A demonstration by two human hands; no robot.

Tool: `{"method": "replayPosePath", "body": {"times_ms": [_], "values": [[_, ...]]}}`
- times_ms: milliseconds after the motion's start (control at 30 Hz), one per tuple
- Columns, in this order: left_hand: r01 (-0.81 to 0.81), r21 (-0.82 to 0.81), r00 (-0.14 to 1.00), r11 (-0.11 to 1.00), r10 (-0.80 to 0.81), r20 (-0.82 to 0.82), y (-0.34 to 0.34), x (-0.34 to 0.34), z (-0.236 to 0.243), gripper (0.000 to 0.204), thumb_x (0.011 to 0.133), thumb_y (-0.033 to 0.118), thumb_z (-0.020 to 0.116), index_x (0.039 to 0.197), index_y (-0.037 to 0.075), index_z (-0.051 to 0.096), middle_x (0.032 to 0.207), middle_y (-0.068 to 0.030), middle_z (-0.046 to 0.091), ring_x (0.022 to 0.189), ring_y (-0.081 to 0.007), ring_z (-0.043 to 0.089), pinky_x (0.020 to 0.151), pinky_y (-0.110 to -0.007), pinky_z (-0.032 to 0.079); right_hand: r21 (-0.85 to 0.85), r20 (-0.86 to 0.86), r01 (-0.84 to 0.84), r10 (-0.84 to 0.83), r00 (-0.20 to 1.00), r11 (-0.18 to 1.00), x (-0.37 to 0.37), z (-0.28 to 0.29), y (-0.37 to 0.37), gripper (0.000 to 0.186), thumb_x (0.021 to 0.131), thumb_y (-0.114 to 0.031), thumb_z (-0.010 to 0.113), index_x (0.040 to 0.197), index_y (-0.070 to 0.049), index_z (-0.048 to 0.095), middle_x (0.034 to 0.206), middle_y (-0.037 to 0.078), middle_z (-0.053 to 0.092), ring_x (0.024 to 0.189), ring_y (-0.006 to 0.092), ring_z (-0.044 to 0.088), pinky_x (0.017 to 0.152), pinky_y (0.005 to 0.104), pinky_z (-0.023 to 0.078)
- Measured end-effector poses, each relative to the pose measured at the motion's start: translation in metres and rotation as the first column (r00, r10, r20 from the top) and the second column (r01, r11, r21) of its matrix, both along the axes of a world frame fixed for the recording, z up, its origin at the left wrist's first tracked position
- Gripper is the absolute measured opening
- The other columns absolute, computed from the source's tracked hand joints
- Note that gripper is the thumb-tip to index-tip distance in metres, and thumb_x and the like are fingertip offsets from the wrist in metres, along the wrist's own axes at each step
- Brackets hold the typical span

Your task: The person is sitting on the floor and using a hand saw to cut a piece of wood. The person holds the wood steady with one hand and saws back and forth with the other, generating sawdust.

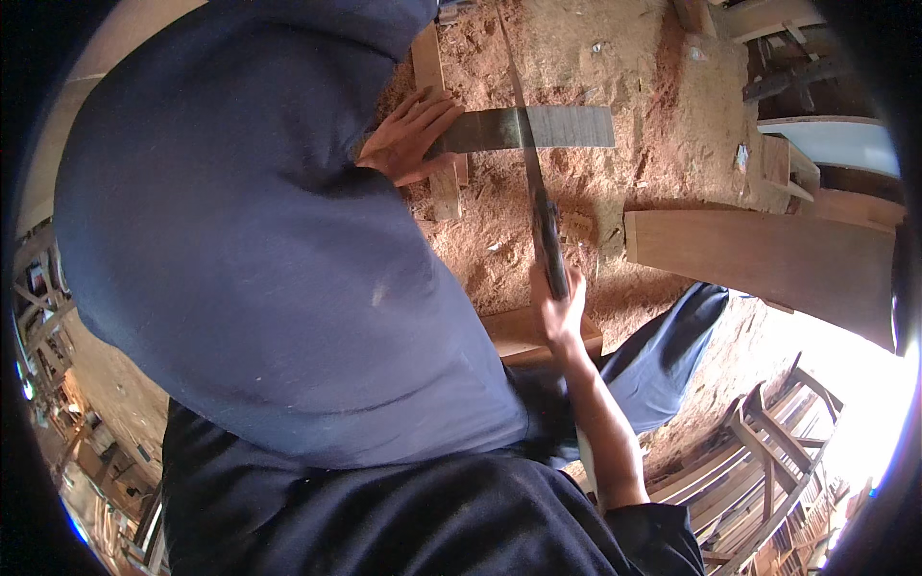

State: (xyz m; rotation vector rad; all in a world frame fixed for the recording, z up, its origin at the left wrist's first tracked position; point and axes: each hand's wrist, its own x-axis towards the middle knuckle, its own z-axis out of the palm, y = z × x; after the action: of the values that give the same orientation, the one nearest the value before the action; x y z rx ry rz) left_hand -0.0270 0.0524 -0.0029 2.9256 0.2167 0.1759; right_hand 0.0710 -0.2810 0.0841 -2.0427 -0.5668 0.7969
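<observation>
Across a short, narrow grey board (571,127) lies a long handsaw (540,182), its blade pointing away from me. My right hand (560,302) is closed round the saw's dark handle, the forearm coming up from the lower right. At the board's left end, my left hand (408,139) rests with its fingers stretched out over the edge, holding nothing wrapped in them. Under that end a pale wooden strip (447,192) shows in part. My left forearm is hidden behind my dark blue trouser leg (288,240).
Sawdust covers the ground (653,115). To the right lies a wide brown plank (759,254). A wooden block (514,331) sits near my right wrist. My other leg (667,360) is bent at the right. Wooden frames and slats (768,461) are stacked at the lower right.
</observation>
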Motion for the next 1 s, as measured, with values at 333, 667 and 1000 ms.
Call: {"method": "replayPosePath", "body": {"times_ms": [333, 667, 1000], "values": [[0.064, -0.130, 0.996, 0.989, -0.054, 0.075, -0.013, 0.018, 0.020, 0.075, 0.090, 0.043, 0.061, 0.149, 0.006, 0.035, 0.150, -0.0185, 0.039, 0.143, -0.0342, 0.032, 0.121, -0.046, 0.022, 0.118, 0.060, 0.159, -0.167, 0.984, 0.980, -0.003, 0.029, -0.068, 0.020, 0.087, -0.019, 0.060, 0.077, -0.001, 0.058, 0.063, 0.003, 0.052, 0.056, 0.0116, 0.046, 0.054, 0.0295, 0.039], [-0.111, -0.226, 0.988, 0.968, 0.131, 0.078, -0.036, 0.012, 0.017, 0.077, 0.091, 0.037, 0.062, 0.151, 0.003, 0.030, 0.153, -0.0194, 0.034, 0.144, -0.0375, 0.029, 0.121, -0.051, 0.019, 0.111, -0.026, 0.364, -0.363, 0.931, 0.925, 0.011, -0.006, -0.070, 0.017, 0.086, -0.017, 0.063, 0.081, -0.001, 0.058, 0.067, 0.004, 0.053, 0.062, 0.0112, 0.048, 0.058, 0.0304, 0.042], [0.173, -0.647, 0.978, 0.742, -0.055, 0.199, -0.154, -0.032, 0.016, 0.046, 0.088, 0.017, 0.068, 0.134, 0.016, 0.057, 0.126, -0.0140, 0.059, 0.119, -0.0311, 0.057, 0.097, -0.046, 0.053, 0.155, 0.043, 0.476, -0.488, 0.872, 0.865, 0.005, -0.018, -0.076, 0.019, 0.094, -0.018, 0.055, 0.078, -0.007, 0.058, 0.066, -0.002, 0.050, 0.058, 0.0086, 0.042, 0.054, 0.0273, 0.034]]}}
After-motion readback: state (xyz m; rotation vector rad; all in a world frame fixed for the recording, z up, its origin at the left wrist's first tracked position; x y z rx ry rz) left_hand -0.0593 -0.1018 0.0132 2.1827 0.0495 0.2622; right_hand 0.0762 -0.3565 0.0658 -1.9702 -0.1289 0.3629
